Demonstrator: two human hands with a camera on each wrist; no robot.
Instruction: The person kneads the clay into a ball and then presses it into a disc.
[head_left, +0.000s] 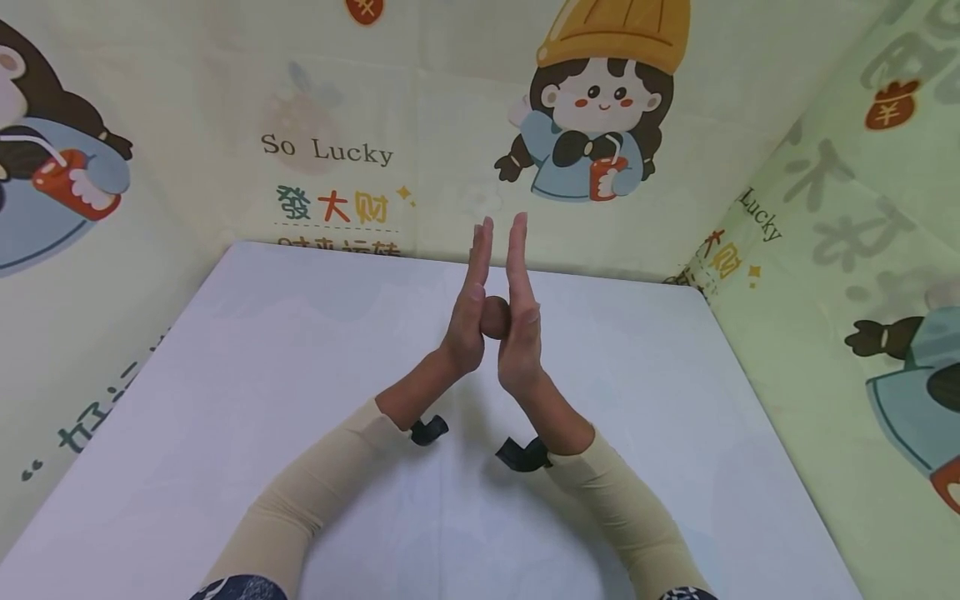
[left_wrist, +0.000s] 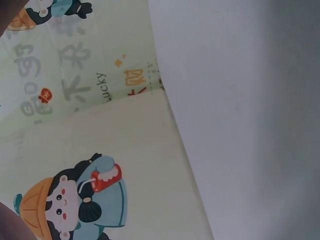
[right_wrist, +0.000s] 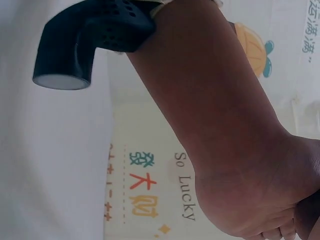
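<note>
A small brown ball (head_left: pixel 495 317) is pressed between two facing palms, raised over the white table in the head view. On its left side my left hand (head_left: pixel 467 327) stands with straight fingers pointing up and away. My right hand (head_left: pixel 520 337) mirrors it on the right, fingers also straight. The fingertips of both hands stay apart, with a narrow gap between them. From the right wrist, the left hand's heel (right_wrist: pixel 235 205) shows large, with part of the ball (right_wrist: pixel 307 215) at the frame's edge. The left wrist view catches only dark blurred bits at its left corners.
The white tabletop (head_left: pixel 337 333) spreads beneath both arms. A printed cloth (head_left: pixel 450 125) with cartoon figures and lettering rises behind the table and at the sides. A black curved wrist camera (head_left: pixel 429 431) sits below the left wrist, another black camera (head_left: pixel 521 455) below the right.
</note>
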